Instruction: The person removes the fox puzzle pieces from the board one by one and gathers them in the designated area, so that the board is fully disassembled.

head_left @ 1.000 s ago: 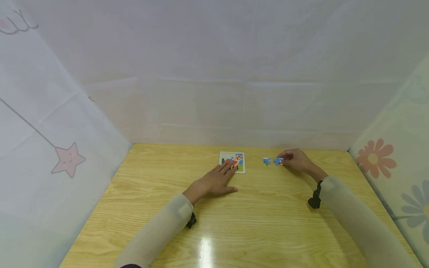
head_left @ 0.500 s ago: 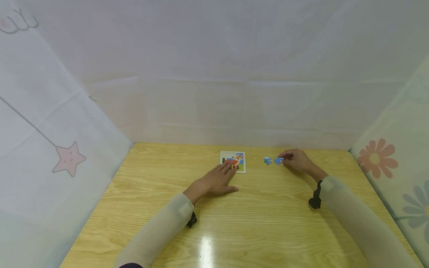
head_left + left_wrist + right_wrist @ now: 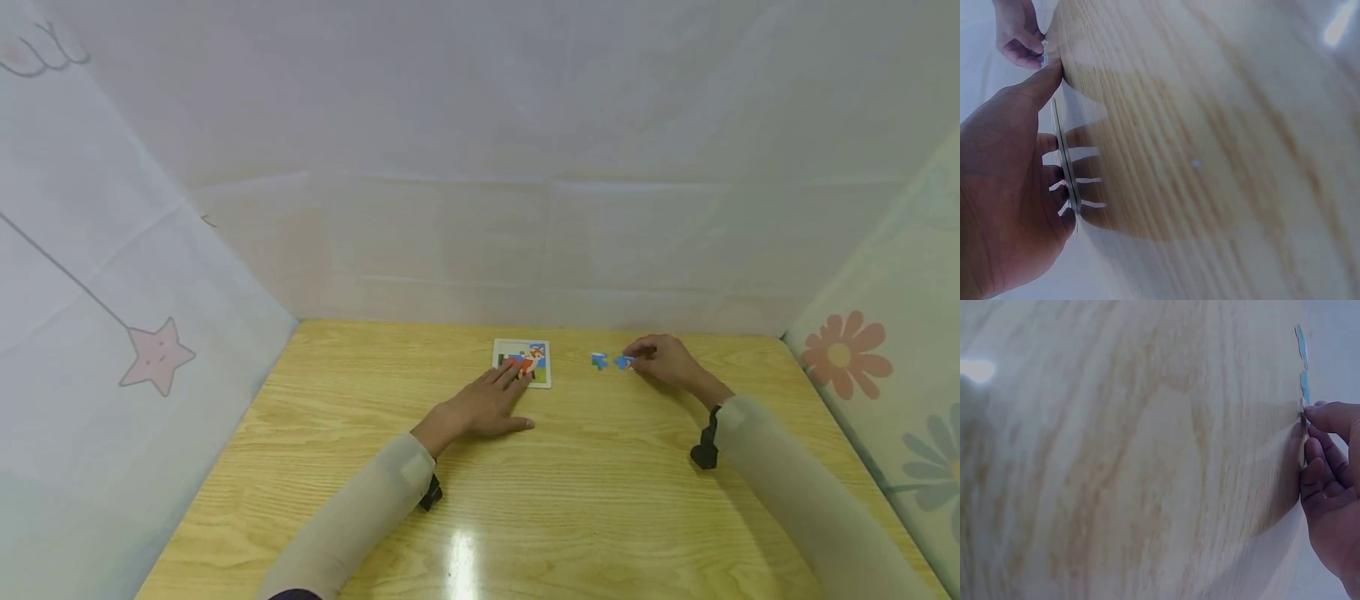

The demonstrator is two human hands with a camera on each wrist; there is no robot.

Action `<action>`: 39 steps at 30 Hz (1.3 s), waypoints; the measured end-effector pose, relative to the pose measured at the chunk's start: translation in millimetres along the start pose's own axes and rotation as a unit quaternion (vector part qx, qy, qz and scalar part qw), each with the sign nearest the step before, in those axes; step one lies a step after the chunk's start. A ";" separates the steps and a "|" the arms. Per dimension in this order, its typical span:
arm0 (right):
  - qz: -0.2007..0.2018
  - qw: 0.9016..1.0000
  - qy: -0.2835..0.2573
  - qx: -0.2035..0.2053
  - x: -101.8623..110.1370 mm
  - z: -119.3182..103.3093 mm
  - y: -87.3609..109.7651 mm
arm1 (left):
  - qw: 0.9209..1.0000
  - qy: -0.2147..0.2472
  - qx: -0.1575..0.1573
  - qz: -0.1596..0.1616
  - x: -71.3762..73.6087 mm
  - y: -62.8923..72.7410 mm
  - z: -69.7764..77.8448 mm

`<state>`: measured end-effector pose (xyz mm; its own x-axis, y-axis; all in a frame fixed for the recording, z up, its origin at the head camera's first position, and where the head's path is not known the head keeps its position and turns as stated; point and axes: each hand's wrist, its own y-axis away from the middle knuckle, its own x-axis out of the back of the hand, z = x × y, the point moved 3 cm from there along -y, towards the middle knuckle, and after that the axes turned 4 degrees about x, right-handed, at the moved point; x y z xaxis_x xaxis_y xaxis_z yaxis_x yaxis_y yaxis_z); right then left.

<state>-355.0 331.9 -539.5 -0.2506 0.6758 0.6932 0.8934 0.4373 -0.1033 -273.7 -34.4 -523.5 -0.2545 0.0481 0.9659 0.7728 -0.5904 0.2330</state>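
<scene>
A small square picture puzzle [image 3: 513, 346] with a pale frame and a deer picture lies toward the back of the table. My left hand [image 3: 483, 407] rests flat, with spread fingers over the puzzle's lower left part and hiding some of the picture. In the left wrist view its fingertips lie over the puzzle's edge [image 3: 1067, 162]. To the right, my right hand [image 3: 666, 360] pinches the right end of a blue jigsaw piece [image 3: 622, 362] between thumb and fingers. Just left of it lies another jigsaw piece [image 3: 598, 361], blue, white and green.
The wooden table [image 3: 525, 500] runs back to a pale cloth wall [image 3: 480, 250]. Cloth walls also stand at both sides, the left one printed with a pink star [image 3: 157, 357], the right one with flowers [image 3: 842, 356]. A dark wrist device [image 3: 705, 446] sits on the right arm.
</scene>
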 end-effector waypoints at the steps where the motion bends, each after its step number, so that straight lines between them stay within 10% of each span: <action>1: 0.001 1.000 0.001 0.001 -0.1 0.0 0.3 | 1.000 0.000 0.001 0.000 -0.6 -0.8 -0.2; 39: 0.015 0.998 0.015 0.056 -17.5 -42.7 -33.0 | 1.000 0.021 0.000 0.006 2.7 2.8 0.8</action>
<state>-364.1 280.3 -517.8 -0.2109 0.6728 0.7092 0.8530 0.4810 -0.2026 -271.8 -35.3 -520.1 -0.2693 0.0071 0.9630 0.7755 -0.5913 0.2213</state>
